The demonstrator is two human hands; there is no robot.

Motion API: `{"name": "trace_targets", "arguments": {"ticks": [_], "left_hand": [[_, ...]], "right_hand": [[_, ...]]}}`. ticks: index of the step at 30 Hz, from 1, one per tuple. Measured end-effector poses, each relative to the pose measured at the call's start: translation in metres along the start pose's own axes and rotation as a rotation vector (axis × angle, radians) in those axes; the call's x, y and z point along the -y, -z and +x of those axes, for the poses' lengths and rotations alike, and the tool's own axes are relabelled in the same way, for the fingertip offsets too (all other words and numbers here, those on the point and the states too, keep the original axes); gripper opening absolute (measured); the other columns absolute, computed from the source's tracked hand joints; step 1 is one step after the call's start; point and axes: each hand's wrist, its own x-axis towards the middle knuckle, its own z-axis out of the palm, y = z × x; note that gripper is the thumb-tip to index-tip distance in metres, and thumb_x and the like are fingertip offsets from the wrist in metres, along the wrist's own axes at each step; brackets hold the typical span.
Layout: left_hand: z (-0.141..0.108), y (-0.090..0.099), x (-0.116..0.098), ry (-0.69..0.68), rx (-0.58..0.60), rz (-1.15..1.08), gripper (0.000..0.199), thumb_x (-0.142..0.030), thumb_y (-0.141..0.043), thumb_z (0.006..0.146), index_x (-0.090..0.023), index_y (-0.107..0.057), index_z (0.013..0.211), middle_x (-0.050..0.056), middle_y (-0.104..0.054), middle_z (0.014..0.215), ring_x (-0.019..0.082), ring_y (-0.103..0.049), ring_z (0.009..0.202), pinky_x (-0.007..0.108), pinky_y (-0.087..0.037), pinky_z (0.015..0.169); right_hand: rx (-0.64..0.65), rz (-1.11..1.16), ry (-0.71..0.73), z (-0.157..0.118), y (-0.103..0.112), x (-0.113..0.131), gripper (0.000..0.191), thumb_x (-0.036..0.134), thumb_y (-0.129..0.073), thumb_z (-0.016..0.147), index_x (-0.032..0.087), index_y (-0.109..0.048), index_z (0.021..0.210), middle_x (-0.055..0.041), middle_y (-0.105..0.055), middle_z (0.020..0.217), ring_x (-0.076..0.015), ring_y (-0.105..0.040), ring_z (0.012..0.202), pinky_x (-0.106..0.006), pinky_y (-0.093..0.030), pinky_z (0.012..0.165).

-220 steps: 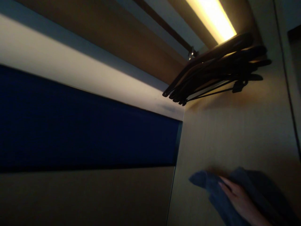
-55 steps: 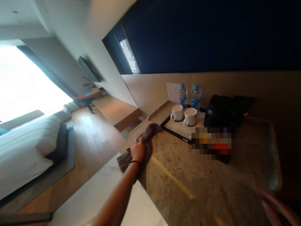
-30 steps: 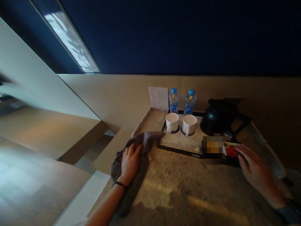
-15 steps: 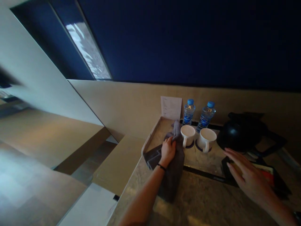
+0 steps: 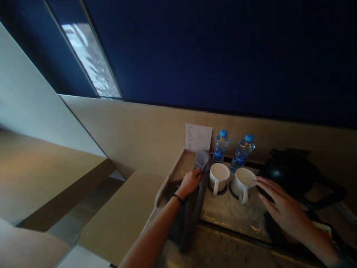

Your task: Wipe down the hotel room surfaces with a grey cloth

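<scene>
My left hand (image 5: 190,183) is closed on a grey cloth (image 5: 189,219), which lies bunched along the left part of the counter (image 5: 223,247). Just right of the cloth, a white mug (image 5: 219,175) stands on a dark coaster. A second white mug (image 5: 243,182) sits beside it, its handle toward me. My right hand (image 5: 280,203) hovers with fingers stretched out, its fingertips close to the second mug's rim; whether they touch it I cannot tell. Behind that hand is a black kettle (image 5: 290,171).
Two water bottles with blue caps, a left one (image 5: 221,147) and a right one (image 5: 242,152), stand behind the mugs. A printed card (image 5: 198,137) leans against the wall. A raised edge (image 5: 169,176) borders the counter's left side. Partly behind my right wrist lies a dark tray with packets.
The view has shifted, so the counter sits lower. My right hand has moved left from beside the kettle to the right mug. My left hand still grips the cloth, whose folds have changed.
</scene>
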Motion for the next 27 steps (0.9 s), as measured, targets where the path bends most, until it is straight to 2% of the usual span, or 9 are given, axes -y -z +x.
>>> {"name": "trace_targets", "arguments": {"ticks": [5, 7, 9, 11, 13, 16, 20, 23, 27], "left_hand": [[-0.078, 0.031, 0.013, -0.024, 0.162, 0.185, 0.033, -0.011, -0.044, 0.084, -0.019, -0.068, 0.105, 0.010, -0.063, 0.105, 0.021, -0.064, 0.093, 0.031, -0.048, 0.086], [-0.093, 0.057, 0.008, -0.074, 0.316, 0.293, 0.035, -0.016, -0.051, 0.083, -0.024, -0.067, 0.113, 0.009, -0.064, 0.109, 0.022, -0.064, 0.097, 0.033, -0.049, 0.089], [-0.089, 0.086, -0.007, -0.139, 0.355, 0.348, 0.038, -0.025, -0.060, 0.081, -0.026, -0.066, 0.118, 0.008, -0.066, 0.111, 0.025, -0.063, 0.103, 0.035, -0.049, 0.093], [-0.067, 0.109, -0.032, -0.197, 0.195, 0.342, 0.045, -0.032, -0.064, 0.082, -0.026, -0.060, 0.126, 0.008, -0.064, 0.121, 0.026, -0.060, 0.112, 0.038, -0.047, 0.099], [-0.032, 0.118, -0.063, -0.230, -0.071, 0.297, 0.053, -0.033, -0.063, 0.085, -0.024, -0.051, 0.136, 0.009, -0.060, 0.130, 0.026, -0.057, 0.119, 0.038, -0.045, 0.104], [0.032, 0.102, -0.103, -0.293, -0.319, 0.221, 0.072, -0.030, -0.068, 0.082, -0.021, -0.036, 0.145, 0.013, -0.051, 0.140, 0.028, -0.052, 0.127, 0.040, -0.044, 0.106], [0.099, 0.062, -0.127, -0.356, -0.280, 0.190, 0.091, -0.027, -0.076, 0.074, -0.020, -0.024, 0.149, 0.017, -0.036, 0.149, 0.031, -0.047, 0.131, 0.040, -0.043, 0.106], [0.119, 0.045, -0.130, -0.324, -0.257, 0.253, 0.085, -0.026, -0.075, 0.076, -0.017, -0.027, 0.146, 0.018, -0.046, 0.135, 0.030, -0.057, 0.118, 0.037, -0.049, 0.095], [0.115, 0.040, -0.131, -0.283, -0.294, 0.330, 0.078, -0.030, -0.073, 0.079, -0.016, -0.030, 0.143, 0.017, -0.050, 0.126, 0.030, -0.059, 0.110, 0.034, -0.051, 0.086]], "right_hand": [[-0.077, 0.044, -0.042, 0.047, 0.011, -0.028, 0.037, 0.034, -0.037, 0.100, 0.022, -0.048, 0.133, -0.0101, -0.057, 0.132, -0.0244, -0.056, 0.119, -0.049, -0.052, 0.100], [-0.107, 0.068, -0.091, 0.076, 0.018, -0.037, 0.041, 0.036, -0.040, 0.098, 0.020, -0.048, 0.135, -0.0108, -0.057, 0.133, -0.0258, -0.056, 0.119, -0.049, -0.050, 0.102], [-0.130, 0.096, -0.128, 0.106, 0.022, -0.043, 0.049, 0.037, -0.044, 0.095, 0.017, -0.043, 0.140, -0.0125, -0.053, 0.137, -0.0271, -0.054, 0.123, -0.049, -0.047, 0.106], [-0.132, 0.110, -0.155, 0.133, 0.021, -0.043, 0.059, 0.037, -0.050, 0.092, 0.013, -0.037, 0.145, -0.0156, -0.047, 0.143, -0.0290, -0.048, 0.129, -0.048, -0.041, 0.111], [-0.107, 0.098, -0.189, 0.153, 0.014, -0.041, 0.067, 0.035, -0.056, 0.089, 0.009, -0.032, 0.147, -0.0205, -0.040, 0.147, -0.0315, -0.040, 0.136, -0.048, -0.037, 0.114], [-0.049, 0.065, -0.209, 0.169, -0.002, -0.038, 0.071, 0.027, -0.062, 0.085, 0.009, -0.031, 0.147, -0.0232, -0.033, 0.150, -0.0335, -0.035, 0.139, -0.048, -0.036, 0.114], [-0.034, 0.003, -0.191, 0.171, -0.016, -0.038, 0.048, 0.021, -0.058, 0.086, 0.013, -0.052, 0.132, -0.0186, -0.041, 0.141, -0.0326, -0.054, 0.121, -0.047, -0.047, 0.105], [-0.060, -0.043, -0.205, 0.170, -0.017, -0.040, 0.040, 0.024, -0.059, 0.087, 0.013, -0.056, 0.126, -0.0177, -0.045, 0.135, -0.0342, -0.057, 0.114, -0.049, -0.050, 0.101], [-0.078, -0.064, -0.216, 0.170, -0.018, -0.039, 0.037, 0.023, -0.057, 0.090, 0.012, -0.056, 0.125, -0.0176, -0.046, 0.133, -0.0343, -0.056, 0.114, -0.049, -0.052, 0.097]]}}
